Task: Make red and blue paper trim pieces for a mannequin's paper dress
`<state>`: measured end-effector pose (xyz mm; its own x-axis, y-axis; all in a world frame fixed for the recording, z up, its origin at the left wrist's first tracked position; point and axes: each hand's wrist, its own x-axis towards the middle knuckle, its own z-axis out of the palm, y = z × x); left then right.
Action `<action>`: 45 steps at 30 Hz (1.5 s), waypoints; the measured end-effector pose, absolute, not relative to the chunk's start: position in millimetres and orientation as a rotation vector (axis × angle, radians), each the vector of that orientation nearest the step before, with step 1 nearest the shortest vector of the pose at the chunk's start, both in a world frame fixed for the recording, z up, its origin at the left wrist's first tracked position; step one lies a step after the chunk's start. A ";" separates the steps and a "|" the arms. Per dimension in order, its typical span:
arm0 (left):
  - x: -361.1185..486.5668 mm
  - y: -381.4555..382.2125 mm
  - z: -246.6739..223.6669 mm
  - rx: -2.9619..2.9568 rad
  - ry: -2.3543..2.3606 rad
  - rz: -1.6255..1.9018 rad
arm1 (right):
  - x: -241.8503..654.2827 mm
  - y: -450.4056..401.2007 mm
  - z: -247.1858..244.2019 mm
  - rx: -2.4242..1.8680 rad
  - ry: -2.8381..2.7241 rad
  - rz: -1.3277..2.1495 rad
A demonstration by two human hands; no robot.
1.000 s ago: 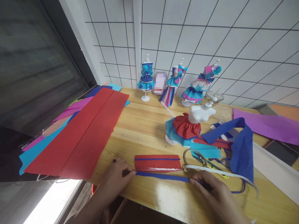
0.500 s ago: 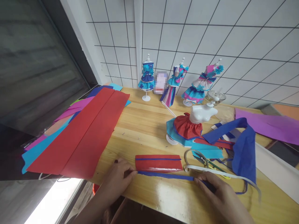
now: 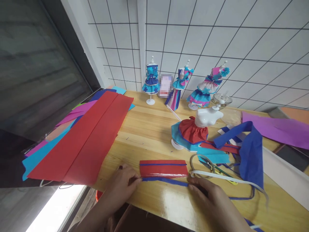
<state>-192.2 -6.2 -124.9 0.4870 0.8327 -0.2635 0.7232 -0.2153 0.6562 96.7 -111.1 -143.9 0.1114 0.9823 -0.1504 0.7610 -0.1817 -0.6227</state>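
Observation:
A narrow blue strip (image 3: 166,181) runs between my hands, along the front edge of a red rectangular piece (image 3: 163,170). That red piece lies flat, with a thin blue line across it and a shiny band along its near side. My left hand (image 3: 123,180) pinches the strip's left end at the red piece's lower left corner. At the lower right corner, my right hand (image 3: 207,193) pinches the strip between thumb and fingers. Behind them, a white mini dress form (image 3: 208,116) leans over, wearing a red gathered skirt (image 3: 193,131) above a light-blue layer.
Several coloured sheets lie at left under a large red sheet (image 3: 91,138). A tape ring (image 3: 191,161), partly covered scissors, a white strip (image 3: 224,177) and blue fabric (image 3: 252,161) crowd the right. Three dressed mini forms (image 3: 151,80) stand along the tiled wall, near a glass bowl (image 3: 223,100).
My right hand has slid left along the blue strip to the red piece's corner. The strip now bows slightly upward in the middle. My left hand has stayed in place.

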 end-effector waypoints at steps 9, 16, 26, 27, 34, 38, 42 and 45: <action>-187.9 -4.1 -121.6 1.987 1.331 0.115 | 106.6 -108.3 -149.5 -2.005 -1.687 0.700; -183.0 -2.4 -122.8 1.990 1.437 0.083 | 99.0 -105.0 -144.2 -2.060 -1.621 0.628; -177.6 0.0 -117.3 1.942 1.475 0.036 | 89.5 -105.2 -138.3 -2.205 -1.480 0.711; -177.5 0.4 -117.6 1.945 1.479 0.033 | 88.8 -104.8 -138.3 -2.220 -1.465 0.725; -178.4 1.9 -122.2 1.974 1.467 0.010 | 82.8 -100.7 -137.4 -2.312 -1.388 0.715; -177.6 2.1 -122.7 1.995 1.481 0.005 | 82.5 -101.4 -138.5 -2.321 -1.379 0.711; -175.8 2.1 -122.0 2.007 1.493 -0.015 | 81.5 -102.3 -137.4 -2.319 -1.367 0.714; -175.5 1.6 -121.5 2.006 1.495 -0.017 | 79.5 -101.4 -134.4 -2.338 -1.347 0.725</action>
